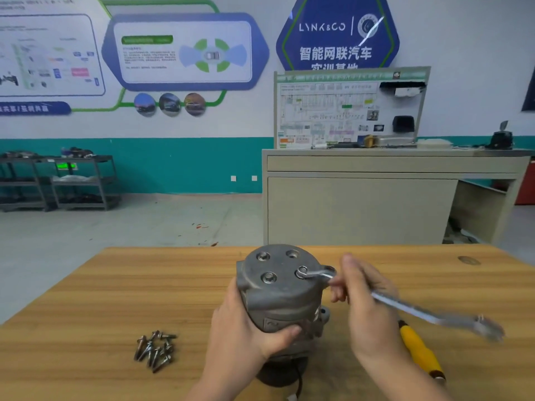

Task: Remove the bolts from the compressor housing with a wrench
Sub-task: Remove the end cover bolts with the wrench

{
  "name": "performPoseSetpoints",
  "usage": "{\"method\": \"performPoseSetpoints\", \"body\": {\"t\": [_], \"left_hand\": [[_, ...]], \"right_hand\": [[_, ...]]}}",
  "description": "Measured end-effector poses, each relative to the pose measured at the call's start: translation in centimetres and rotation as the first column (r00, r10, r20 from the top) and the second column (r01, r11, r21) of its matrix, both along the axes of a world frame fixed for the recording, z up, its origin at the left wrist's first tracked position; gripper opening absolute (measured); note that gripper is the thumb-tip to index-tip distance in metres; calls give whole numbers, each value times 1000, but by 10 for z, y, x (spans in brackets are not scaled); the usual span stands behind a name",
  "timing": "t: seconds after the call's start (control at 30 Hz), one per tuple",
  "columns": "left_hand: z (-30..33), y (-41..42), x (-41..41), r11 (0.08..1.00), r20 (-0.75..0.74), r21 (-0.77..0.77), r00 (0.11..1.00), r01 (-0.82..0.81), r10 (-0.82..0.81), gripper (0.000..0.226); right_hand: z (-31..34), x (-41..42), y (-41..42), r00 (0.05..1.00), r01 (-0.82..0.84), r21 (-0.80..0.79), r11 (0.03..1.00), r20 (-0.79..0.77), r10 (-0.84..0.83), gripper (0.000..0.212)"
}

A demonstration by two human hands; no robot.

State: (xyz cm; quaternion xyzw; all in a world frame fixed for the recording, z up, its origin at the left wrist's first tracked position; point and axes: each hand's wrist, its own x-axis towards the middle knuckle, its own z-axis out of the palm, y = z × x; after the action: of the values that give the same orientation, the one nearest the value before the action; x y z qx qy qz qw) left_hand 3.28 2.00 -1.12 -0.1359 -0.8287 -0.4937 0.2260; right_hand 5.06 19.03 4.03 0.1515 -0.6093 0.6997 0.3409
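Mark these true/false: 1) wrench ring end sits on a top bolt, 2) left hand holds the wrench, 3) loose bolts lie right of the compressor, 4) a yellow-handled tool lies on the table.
1) True: the wrench has its ring end on a bolt on top of the compressor housing.
2) False: the right hand holds it; the left hand grips the housing.
3) False: the loose bolts lie to its left.
4) True: the yellow-handled tool lies on the table.

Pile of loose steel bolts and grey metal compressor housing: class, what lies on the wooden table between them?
In the head view, only the left hand, gripping the compressor housing, lies between it and the bolts; otherwise bare table.
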Motion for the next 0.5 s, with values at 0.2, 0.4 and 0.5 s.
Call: {"method": "performPoseSetpoints", "body": {"t": [0.2, 0.4, 0.5], "left_hand": [[4, 4, -4, 1000, 1, 7, 1000, -25, 25, 92], [5, 0, -3, 999, -21, -29, 999, 26, -27, 95], [7, 0, -4, 999, -7, -44, 1000, 16, -16, 94]], "right_hand": [[30, -56, 40, 765, -72, -44, 996, 639, 84, 25], [92, -81, 8, 656, -273, 645, 714, 668, -352, 34], [104, -82, -29, 764, -244, 854, 459, 461, -452, 31]]}}
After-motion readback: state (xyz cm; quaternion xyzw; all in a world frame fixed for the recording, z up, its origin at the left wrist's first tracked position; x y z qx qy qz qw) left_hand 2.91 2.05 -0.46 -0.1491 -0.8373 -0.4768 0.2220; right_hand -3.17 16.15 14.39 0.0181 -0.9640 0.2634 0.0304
